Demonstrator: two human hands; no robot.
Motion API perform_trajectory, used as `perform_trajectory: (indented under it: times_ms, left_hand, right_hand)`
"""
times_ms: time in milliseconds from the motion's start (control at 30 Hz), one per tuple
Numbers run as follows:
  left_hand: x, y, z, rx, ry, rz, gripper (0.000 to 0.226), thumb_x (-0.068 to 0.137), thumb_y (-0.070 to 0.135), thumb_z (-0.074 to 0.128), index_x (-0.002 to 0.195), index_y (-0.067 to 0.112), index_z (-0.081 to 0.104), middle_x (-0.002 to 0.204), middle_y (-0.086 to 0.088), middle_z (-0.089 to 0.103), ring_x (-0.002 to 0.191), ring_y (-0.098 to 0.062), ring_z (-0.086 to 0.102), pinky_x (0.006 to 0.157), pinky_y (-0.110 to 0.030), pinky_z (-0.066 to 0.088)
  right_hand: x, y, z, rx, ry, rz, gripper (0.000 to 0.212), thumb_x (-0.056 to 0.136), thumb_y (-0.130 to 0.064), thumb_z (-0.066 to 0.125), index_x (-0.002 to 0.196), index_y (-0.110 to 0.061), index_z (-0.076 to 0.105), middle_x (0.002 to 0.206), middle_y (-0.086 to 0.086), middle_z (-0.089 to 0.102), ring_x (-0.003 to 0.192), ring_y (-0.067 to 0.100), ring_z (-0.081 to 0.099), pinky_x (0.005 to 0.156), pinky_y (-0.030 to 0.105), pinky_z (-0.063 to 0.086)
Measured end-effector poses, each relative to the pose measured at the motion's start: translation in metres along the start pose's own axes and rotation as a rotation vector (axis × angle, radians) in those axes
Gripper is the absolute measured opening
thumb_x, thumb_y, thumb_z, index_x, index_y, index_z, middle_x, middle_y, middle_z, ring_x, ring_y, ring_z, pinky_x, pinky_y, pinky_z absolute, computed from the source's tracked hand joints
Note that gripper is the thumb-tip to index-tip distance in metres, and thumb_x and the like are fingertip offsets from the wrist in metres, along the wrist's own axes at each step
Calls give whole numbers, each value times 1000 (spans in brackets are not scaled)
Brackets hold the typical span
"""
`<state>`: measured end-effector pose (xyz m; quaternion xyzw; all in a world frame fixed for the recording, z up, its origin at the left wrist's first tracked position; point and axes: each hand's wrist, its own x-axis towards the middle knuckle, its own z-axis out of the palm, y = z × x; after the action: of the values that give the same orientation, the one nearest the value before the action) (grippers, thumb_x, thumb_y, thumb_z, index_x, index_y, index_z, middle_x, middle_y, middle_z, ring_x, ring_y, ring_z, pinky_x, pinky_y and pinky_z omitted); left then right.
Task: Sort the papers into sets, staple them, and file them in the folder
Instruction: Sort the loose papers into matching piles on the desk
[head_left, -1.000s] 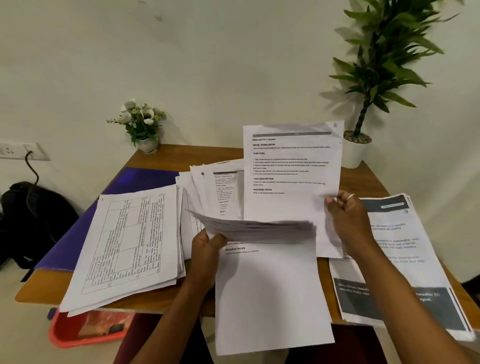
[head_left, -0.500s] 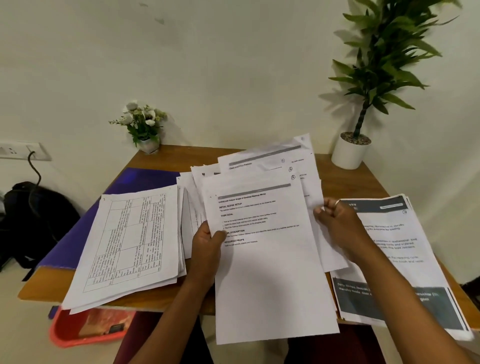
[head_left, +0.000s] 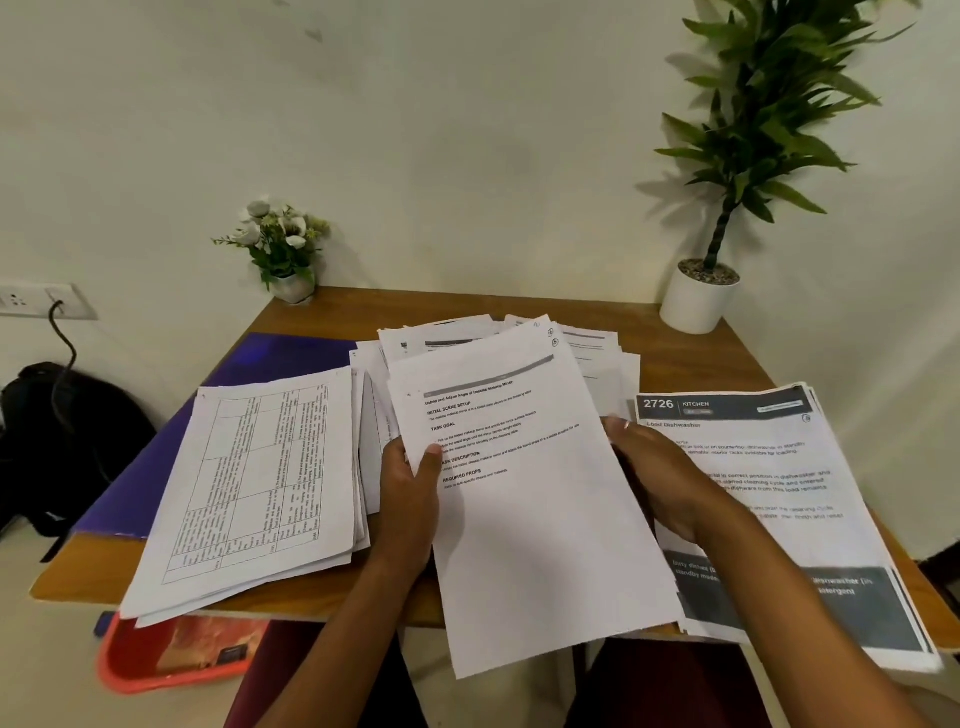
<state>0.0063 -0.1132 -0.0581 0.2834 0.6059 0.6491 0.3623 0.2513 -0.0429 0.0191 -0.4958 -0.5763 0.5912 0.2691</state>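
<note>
"TASK GOAL" stack (head_left: 540, 519) flat again; left hand (head_left: 410, 499), right hand (head_left: 660, 478) fingers (head_left: 619, 425) clamped on it

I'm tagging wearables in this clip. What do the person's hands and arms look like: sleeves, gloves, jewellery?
The left forearm and right forearm are bare as far as the frame shows: no sleeves, gloves, watch or bracelet. The right hand wears a thin pale ring on one finger. The left hand shows no ring.

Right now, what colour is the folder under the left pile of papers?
The folder is deep blue-violet, a plain colour with no pattern, shown best in the head view.
</note>
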Motion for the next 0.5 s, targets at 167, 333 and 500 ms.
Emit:
perform_trajectory:
  times_ms: [167,333,500]
  left_hand:
    - [-4,-1,-1,35,-30,85,30,103,18,57,134,20,54,123,10,67,108,-8,67,87,-21,59]
    - [-5,-4,-9,-119,-189,41,36,88,-1,68,121,13,66,113,-3,76,103,-22,73,83,-34,62]
    - [0,-10,-8,-107,-157,66,31,63,4,60,93,4,69,88,-9,71,84,-26,63,63,-31,54]
  right_hand:
    - [2,3,10,-9,56,-123,34,97,-47,60,128,-32,62,119,-13,73,116,15,67,99,34,52]
    - [11,6,21,-266,137,-112,42,96,-17,65,136,-30,58,120,-12,68,107,11,65,95,30,49]
    - [26,-1,20,392,125,-55,22,93,-28,55,96,-10,68,98,8,72,95,32,66,84,40,51]
